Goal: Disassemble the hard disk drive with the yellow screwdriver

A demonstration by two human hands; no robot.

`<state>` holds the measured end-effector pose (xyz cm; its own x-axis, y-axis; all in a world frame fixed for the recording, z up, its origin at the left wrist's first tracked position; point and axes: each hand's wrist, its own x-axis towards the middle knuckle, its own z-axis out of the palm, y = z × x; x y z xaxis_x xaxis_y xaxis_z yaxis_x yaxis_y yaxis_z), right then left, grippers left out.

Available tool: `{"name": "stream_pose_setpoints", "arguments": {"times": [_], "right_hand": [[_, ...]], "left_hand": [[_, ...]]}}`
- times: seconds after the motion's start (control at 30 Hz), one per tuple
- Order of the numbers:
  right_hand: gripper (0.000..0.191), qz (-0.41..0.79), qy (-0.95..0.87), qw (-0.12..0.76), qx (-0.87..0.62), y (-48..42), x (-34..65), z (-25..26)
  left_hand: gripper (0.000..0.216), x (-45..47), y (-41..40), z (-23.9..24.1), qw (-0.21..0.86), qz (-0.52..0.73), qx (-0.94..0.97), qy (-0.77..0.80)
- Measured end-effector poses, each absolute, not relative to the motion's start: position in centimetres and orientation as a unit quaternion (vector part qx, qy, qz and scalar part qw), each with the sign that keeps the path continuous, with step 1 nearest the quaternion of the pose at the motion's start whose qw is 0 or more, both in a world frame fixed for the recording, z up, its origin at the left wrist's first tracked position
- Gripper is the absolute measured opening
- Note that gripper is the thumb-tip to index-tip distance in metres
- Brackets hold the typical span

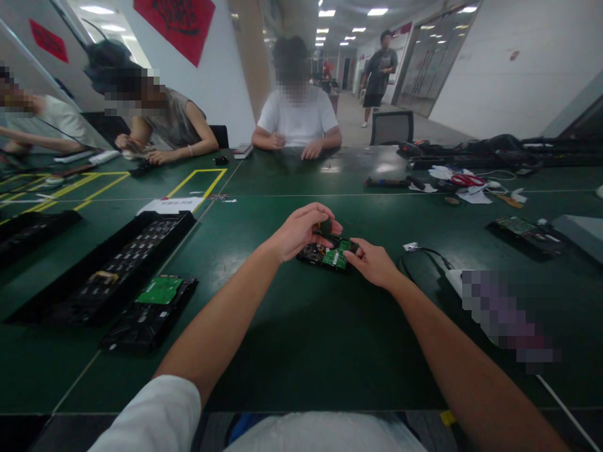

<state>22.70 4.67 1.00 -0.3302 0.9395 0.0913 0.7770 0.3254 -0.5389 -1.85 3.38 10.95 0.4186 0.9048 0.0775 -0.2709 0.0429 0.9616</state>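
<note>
A hard drive (335,256) with a green circuit board facing up lies on the dark green table in front of me. My left hand (306,232) is over its far left part, fingers curled and closed on a small dark piece (325,227) whose kind I cannot make out. At the drive's right end, my right hand (374,262) grips the edge between thumb and fingers. Some of the drive's left and far side is hidden by my left hand.
To the left are a long black tray (127,257) and another drive with a green board (161,290). On the right lie a cabled device (455,276), a further circuit-board unit (522,233) and scattered scraps (466,181). Co-workers sit across the table; one person walks behind.
</note>
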Motion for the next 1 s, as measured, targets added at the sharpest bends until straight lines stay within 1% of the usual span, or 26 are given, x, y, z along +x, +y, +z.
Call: {"name": "stream_pose_setpoints", "arguments": {"times": [0.23,0.43,0.6,0.8,1.0], "right_hand": [[0.058,0.207,-0.788,0.199,-0.544,4.57,22.71,1.17],[0.059,0.216,-0.785,0.197,-0.546,4.57,22.74,1.07],[0.057,0.212,-0.788,0.197,-0.543,4.54,22.68,1.28],[0.057,0.208,-0.785,0.199,-0.548,4.58,22.65,1.08],[0.057,0.208,-0.790,0.200,-0.541,4.71,22.76,0.87]], "left_hand": [[0.020,-2.28,3.48,11.34,0.627,0.445,0.559,0.310],[0.032,-1.97,3.47,11.10,0.601,0.461,0.562,0.331],[0.033,-1.91,3.52,10.95,0.578,0.469,0.573,0.344],[0.037,-2.03,3.38,11.03,0.608,0.428,0.583,0.329],[0.027,-1.66,3.16,10.80,0.656,0.417,0.555,0.297]]}}
